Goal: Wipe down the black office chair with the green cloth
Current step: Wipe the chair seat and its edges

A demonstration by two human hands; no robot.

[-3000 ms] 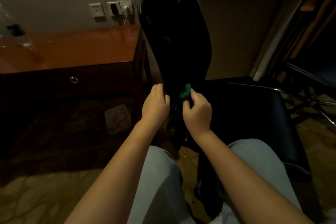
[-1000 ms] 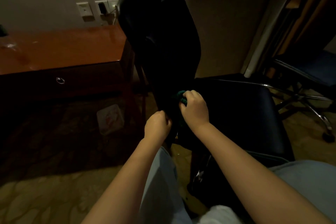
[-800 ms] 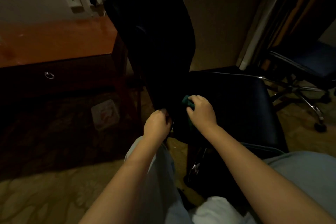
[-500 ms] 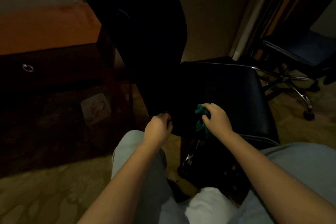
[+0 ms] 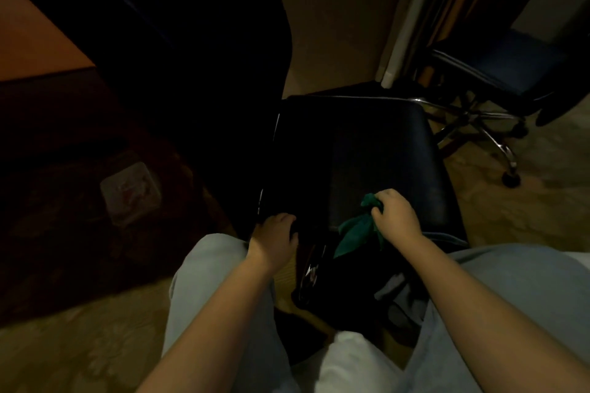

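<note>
Green cloth (image 5: pixel 357 230) now lower, crumpled, half loose.

Right hand (image 5: pixel 396 217) grips the green cloth (image 5: pixel 356 228) on the black chair's seat (image 5: pixel 367 150), left hand (image 5: pixel 274 238) holding its edge

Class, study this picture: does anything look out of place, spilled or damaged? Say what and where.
One thing: a pale square packet lies on the dark carpet left of the black office chair, like dropped litter; too dim to identify. Nothing looks spilled or damaged.
</note>
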